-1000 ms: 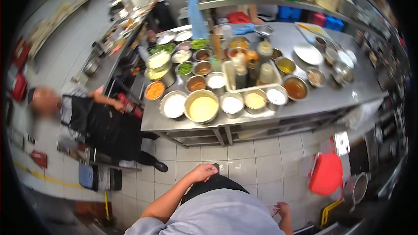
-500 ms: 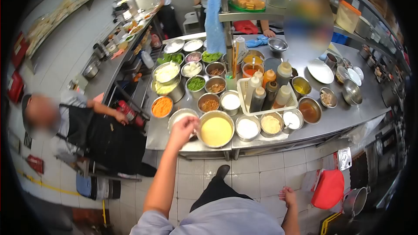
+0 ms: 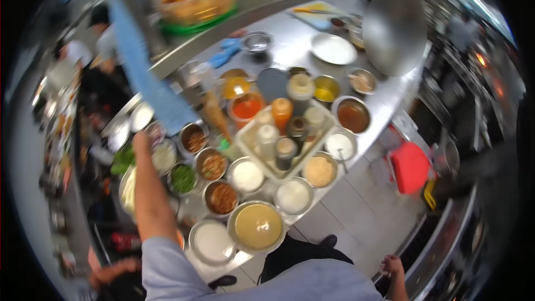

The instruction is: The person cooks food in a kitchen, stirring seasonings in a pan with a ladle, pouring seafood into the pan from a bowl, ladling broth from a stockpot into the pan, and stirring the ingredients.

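My left hand [image 3: 142,142] reaches over the back left of the steel counter, near the bowl of sliced onion [image 3: 156,132] and the leafy greens [image 3: 123,159]; its fingers are blurred and I cannot make out what they touch. Below my forearm is shredded white food [image 3: 129,189]. Chopped green herbs [image 3: 183,178] and a bowl of white pieces [image 3: 164,158] lie right of the arm. Low on the right, away from the counter, hangs my right hand [image 3: 392,264], fingers loosely curled, with nothing clearly visible in it.
A basket of squeeze bottles [image 3: 273,174] stands mid-counter, near a bowl of yellow batter [image 3: 258,227]. A blue cloth [image 3: 147,78] hangs at the upper left. A red stool [image 3: 411,168] is on the right. A co-worker's arm [image 3: 114,270] shows at the lower left.
The view has turned and come nearer the counter. My left hand has gone from above the front bowls to the back left. My right hand remains low at my side.
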`<act>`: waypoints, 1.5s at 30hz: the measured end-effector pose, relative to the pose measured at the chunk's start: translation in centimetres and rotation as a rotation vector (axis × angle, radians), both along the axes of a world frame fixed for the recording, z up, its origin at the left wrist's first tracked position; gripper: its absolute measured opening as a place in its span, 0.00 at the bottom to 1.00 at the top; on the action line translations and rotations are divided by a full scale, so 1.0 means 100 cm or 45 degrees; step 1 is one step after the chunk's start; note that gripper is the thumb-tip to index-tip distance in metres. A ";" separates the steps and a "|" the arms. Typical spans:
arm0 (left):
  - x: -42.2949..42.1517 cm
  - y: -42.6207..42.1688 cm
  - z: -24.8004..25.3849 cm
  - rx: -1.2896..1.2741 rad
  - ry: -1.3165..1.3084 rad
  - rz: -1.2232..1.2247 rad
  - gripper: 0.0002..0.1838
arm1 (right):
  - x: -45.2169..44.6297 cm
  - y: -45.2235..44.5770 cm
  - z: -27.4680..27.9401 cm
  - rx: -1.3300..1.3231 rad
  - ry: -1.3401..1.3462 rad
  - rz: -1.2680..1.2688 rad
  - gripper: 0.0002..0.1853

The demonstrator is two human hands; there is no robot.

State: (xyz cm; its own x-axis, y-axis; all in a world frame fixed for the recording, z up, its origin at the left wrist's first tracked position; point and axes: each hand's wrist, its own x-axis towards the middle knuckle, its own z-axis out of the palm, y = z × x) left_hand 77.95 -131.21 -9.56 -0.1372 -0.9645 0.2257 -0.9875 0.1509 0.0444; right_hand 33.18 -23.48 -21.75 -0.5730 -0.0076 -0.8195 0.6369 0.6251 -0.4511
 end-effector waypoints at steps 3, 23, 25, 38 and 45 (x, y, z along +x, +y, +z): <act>-0.006 -0.001 -0.006 -0.035 -0.063 -0.408 0.25 | 0.044 0.019 0.039 0.202 -0.058 0.018 0.12; -0.028 -0.024 -0.017 0.512 -0.140 -0.543 0.19 | 0.083 0.007 0.057 0.179 -0.024 -0.115 0.18; -0.052 0.048 0.038 0.314 0.129 -0.794 0.18 | 0.088 0.004 0.061 0.228 -0.006 -0.100 0.17; 0.004 -0.078 -0.063 0.298 0.193 -0.819 0.11 | 0.098 -0.003 0.066 0.224 -0.045 -0.163 0.20; -0.007 -0.023 0.001 0.656 0.916 -0.076 0.06 | 0.084 -0.006 0.045 0.193 -0.049 -0.085 0.20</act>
